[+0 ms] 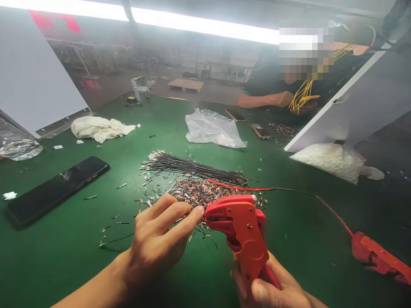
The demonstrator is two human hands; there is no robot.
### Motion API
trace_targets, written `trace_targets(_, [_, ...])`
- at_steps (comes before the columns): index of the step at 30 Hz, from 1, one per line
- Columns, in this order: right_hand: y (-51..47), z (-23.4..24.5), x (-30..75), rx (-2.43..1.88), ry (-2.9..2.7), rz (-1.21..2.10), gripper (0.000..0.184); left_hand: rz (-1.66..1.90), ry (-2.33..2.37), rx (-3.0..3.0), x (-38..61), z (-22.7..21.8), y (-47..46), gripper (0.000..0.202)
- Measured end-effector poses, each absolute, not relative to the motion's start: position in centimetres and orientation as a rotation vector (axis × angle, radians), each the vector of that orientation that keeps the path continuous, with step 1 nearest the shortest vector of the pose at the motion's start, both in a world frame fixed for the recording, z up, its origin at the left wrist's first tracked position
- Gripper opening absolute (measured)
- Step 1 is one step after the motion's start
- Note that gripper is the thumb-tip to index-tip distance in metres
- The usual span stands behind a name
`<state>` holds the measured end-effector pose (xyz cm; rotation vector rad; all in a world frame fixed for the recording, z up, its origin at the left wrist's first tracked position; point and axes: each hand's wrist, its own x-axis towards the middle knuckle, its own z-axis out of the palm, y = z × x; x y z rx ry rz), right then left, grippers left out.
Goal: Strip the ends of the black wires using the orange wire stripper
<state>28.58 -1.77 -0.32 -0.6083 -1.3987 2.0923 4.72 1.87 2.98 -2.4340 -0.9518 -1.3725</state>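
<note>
My left hand (pixel 163 231) is closed, its fingertips pressed together at the jaws of a red wire stripper. From under this hand a thin black wire (pixel 117 240) comes out to the left, with a metal terminal at its end; the pinched part is hidden. My right hand (pixel 276 286) is wrapped round the handles of the wire stripper (pixel 248 239), whose jaws point left. Behind the tool lies a heap of short copper and black wire scraps (pixel 199 192). Just beyond is a bundle of black wires (pixel 195 166) with silvery terminals at the left end.
A second red stripper (pixel 382 256) lies at right, with a red cord (pixel 298 189). A black phone (pixel 61 188) lies left. Farther back are a white cloth (pixel 99 128), a clear plastic bag (pixel 213 128) and a filled bag (pixel 330 160). Opposite, a person holds yellow wires (pixel 303 96).
</note>
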Motion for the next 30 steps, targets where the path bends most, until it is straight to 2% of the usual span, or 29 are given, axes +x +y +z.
trace_targets(5, [-2.3,-0.8,29.3,-0.702,-1.353,2.116,0.044,-1.362,-0.964,-2.440,4.8,2.9,2.3,0.025])
trace_targets(14, [-2.4,0.3,28.5,-0.808,-1.329,2.110,0.050,-1.318,-1.099,-2.351,4.9,2.9,2.4,0.009])
trace_targets(22, [-3.6,0.9,27.8,-1.027,-1.080,2.069,0.052,-1.246,-1.160,-2.502,5.1,2.4,2.5,0.012])
trace_targets(30, [-2.7,-0.2,27.6,-0.725,-1.062,2.230,0.048,-1.273,-1.248,-2.470,5.3,2.2,2.4,0.015])
